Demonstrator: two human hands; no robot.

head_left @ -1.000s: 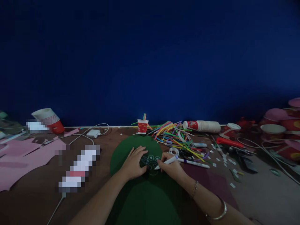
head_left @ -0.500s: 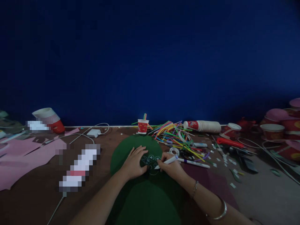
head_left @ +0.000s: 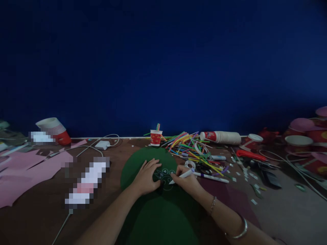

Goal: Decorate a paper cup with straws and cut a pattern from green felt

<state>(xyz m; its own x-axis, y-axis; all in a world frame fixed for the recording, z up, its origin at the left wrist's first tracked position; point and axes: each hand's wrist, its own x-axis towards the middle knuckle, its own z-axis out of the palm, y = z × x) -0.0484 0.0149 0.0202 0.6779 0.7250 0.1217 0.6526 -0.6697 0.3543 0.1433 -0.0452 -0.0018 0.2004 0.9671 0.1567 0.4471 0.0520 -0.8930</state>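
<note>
From where I stand, the likeliest slip is a smear: the white line drawing (head_left: 167, 188) sits right between the two hands, and if its ink is wet, a dragging thumb or finger edge would blur it. The green sheet (head_left: 155, 214) lies on the desk (head_left: 35, 221) in front of the person, and should the left hand (head_left: 146, 179) press too lightly, it might shift and make a stroke wobble. The purple-ended pen (head_left: 212, 177), just beside the right hand (head_left: 185, 182), could be knocked by a careless wrist. That left hand lies palm down on the sheet, fingers fanned forward, thumb out toward the drawing. The right comes in low from its own side, its grip pinching the white marker (head_left: 186, 174), tip slanted down at the drawing; whether it touches, I can't tell.
</note>
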